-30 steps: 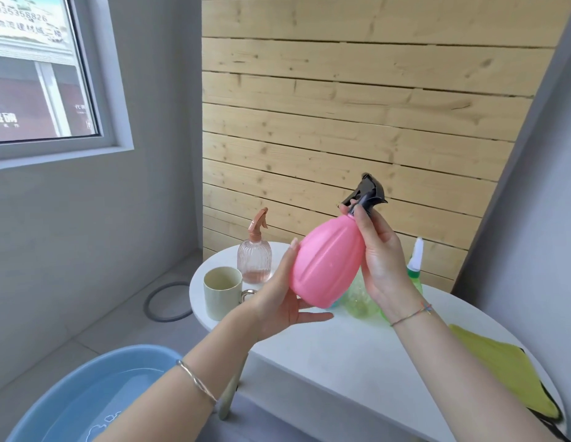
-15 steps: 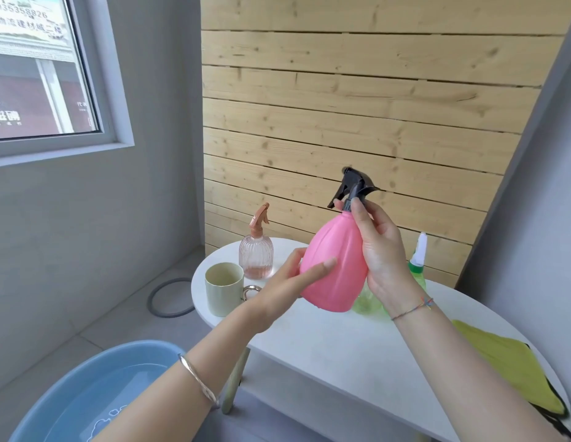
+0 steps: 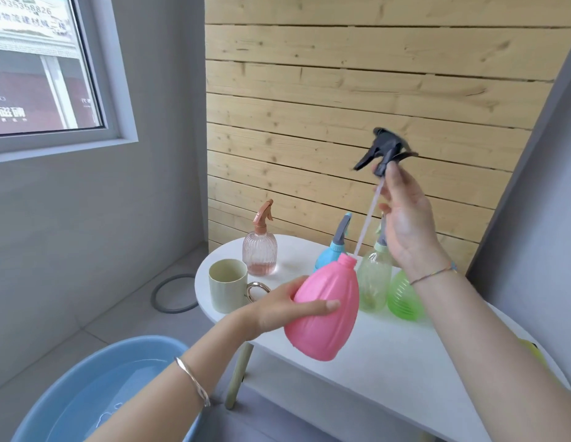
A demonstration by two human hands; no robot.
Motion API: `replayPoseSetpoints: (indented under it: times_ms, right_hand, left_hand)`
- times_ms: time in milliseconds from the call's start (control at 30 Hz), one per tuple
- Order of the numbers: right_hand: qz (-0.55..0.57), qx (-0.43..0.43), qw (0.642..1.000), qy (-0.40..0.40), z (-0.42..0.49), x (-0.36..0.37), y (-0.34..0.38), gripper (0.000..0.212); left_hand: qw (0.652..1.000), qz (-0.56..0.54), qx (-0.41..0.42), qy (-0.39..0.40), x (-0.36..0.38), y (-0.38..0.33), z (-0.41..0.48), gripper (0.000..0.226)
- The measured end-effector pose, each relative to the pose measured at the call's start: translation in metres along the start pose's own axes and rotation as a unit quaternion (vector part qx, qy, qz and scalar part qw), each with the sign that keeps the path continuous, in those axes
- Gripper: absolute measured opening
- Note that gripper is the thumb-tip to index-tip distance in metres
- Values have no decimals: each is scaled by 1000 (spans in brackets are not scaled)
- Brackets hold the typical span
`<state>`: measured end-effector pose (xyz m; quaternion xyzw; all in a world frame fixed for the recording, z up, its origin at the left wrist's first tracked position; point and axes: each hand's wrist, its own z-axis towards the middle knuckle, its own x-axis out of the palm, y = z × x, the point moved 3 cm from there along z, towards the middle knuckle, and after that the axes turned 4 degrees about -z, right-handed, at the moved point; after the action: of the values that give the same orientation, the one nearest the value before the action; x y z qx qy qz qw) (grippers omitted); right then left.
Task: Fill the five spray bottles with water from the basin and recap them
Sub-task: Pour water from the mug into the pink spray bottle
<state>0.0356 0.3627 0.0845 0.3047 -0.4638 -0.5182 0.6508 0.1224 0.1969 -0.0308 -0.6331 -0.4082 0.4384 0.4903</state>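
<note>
Pink bottle (image 3: 322, 314) is in the air over the near left edge of the white table (image 3: 389, 362), tilted with its neck up and to the right, cap off. Left hand (image 3: 287, 306) grips it round the body, thumb across the front, fingers behind. Right hand (image 3: 405, 224) is raised above it and pinches the black spray head (image 3: 384, 151) at its collar with thumb and fingertips. Thin dip tube (image 3: 367, 224) runs down from the head to the bottle's neck; I can't tell whether its tip is inside the opening or just behind it. I see the blue basin (image 3: 95, 387) on the floor near left, below the left forearm, with water in it. Four other bottles stand upright on the far part of the table, all with their spray heads on: a clear pink one (image 3: 259, 250) far left, a blue one (image 3: 330, 255) behind the pink bottle's neck, a pale green one (image 3: 373, 282) and a brighter green one (image 3: 403, 298) partly hidden by the right wrist. Cream mug (image 3: 228, 285) sits at the left edge of the table, just in front of the clear pink bottle. Yellow cloth (image 3: 533, 352) shows at the right, mostly hidden by the right forearm. Grey hose ring (image 3: 174, 293) lies on the floor left of the table.
</note>
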Motion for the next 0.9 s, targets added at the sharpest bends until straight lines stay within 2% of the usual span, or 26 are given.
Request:
replayPoseSetpoints:
  times_ms: [100,200,300,367,433,567,667,800,900]
  right_hand:
    - [-35,-49,998,-29,13,-12,8,3]
    - [-142,-63,987,30,3,-21,-18,9]
    - [-286,-7,952,111,-24,-39,-86,19]
    - [-343,36,928,145,-44,-53,-132,21]
    - [-379,79,904,181,-63,-62,-167,23]
    - [-413,111,879,211,-78,-65,-203,24]
    - [-421,123,872,216,-77,-63,-213,13]
    - [-423,124,867,231,-73,-59,-214,10]
    - [-429,95,878,190,-71,-51,-208,13]
  left_hand:
    - [1000,9,-18,-19,-8,19,-3,68]
    - [997,-25,-6,-69,-19,35,-9,82]
    - [990,-68,5,-127,-29,45,-19,81]
    - [987,-78,8,-143,-34,49,-25,69]
    - [985,-75,7,-154,-39,55,-31,69]
    - [982,-70,2,-175,-50,70,-41,86]
    - [978,-70,-3,-195,-58,81,-47,91]
    - [973,-79,-6,-217,-63,90,-56,83]
    - [971,-82,-5,-225,-66,94,-62,77]
